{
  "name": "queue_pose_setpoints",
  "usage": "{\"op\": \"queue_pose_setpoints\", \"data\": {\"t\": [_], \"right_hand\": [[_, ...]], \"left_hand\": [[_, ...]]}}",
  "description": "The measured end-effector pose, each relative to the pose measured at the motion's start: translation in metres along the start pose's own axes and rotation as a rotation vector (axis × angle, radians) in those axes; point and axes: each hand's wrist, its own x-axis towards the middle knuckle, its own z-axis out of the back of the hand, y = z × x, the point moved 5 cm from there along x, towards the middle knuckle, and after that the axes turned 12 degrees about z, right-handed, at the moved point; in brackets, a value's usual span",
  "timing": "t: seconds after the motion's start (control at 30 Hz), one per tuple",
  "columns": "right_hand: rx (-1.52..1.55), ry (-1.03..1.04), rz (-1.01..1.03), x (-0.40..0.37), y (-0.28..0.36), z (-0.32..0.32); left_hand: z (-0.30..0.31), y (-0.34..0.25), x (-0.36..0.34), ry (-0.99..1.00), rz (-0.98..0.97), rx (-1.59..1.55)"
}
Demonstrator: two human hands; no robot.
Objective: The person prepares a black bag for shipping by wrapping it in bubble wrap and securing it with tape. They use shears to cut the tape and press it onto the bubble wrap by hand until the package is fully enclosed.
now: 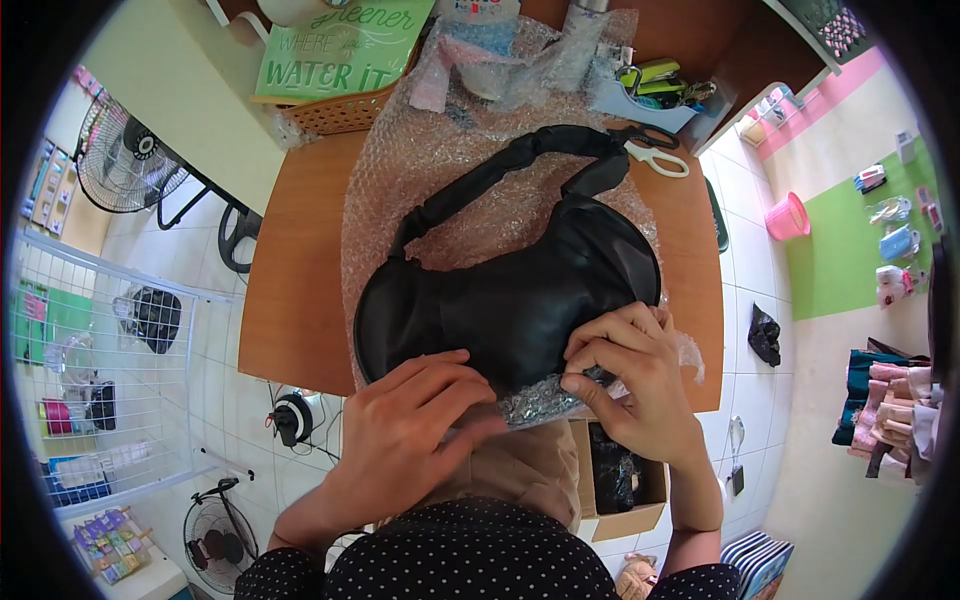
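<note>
A black shoulder bag with a padded strap lies on a sheet of bubble wrap on the wooden table. My right hand is at the bag's lower right, thumb and fingers pinched on the near edge of the bubble wrap. At the bag's lower left, my left hand rests with its fingers loosely stretched over the bag's bottom edge. Its thumb is blurred. Between the two hands a crinkled strip of wrap shows along the underside of the bag.
Scissors with one white handle lie beyond the strap. Behind are a wicker basket, a green sign and a blue tray of tools. A cardboard box stands below the table, and a wire rack is at left.
</note>
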Motion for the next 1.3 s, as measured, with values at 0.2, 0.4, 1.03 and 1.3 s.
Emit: {"op": "queue_pose_setpoints", "data": {"t": [0.2, 0.4, 1.03, 1.3], "right_hand": [[-0.077, -0.069, 0.033, -0.003, 0.015, -0.004], [-0.084, -0.168, 0.076, -0.006, 0.025, -0.023], [0.145, -0.322, -0.095, -0.016, 0.015, -0.022], [0.033, -0.23, -0.255, -0.007, 0.018, -0.02]], "left_hand": [[0.0, 0.003, -0.005, 0.132, -0.186, 0.127], [-0.001, 0.009, -0.003, 0.126, -0.15, 0.089], [0.011, 0.023, 0.016, 0.45, -0.024, -0.08], [0.003, 0.029, 0.015, 0.212, -0.089, -0.123]]}}
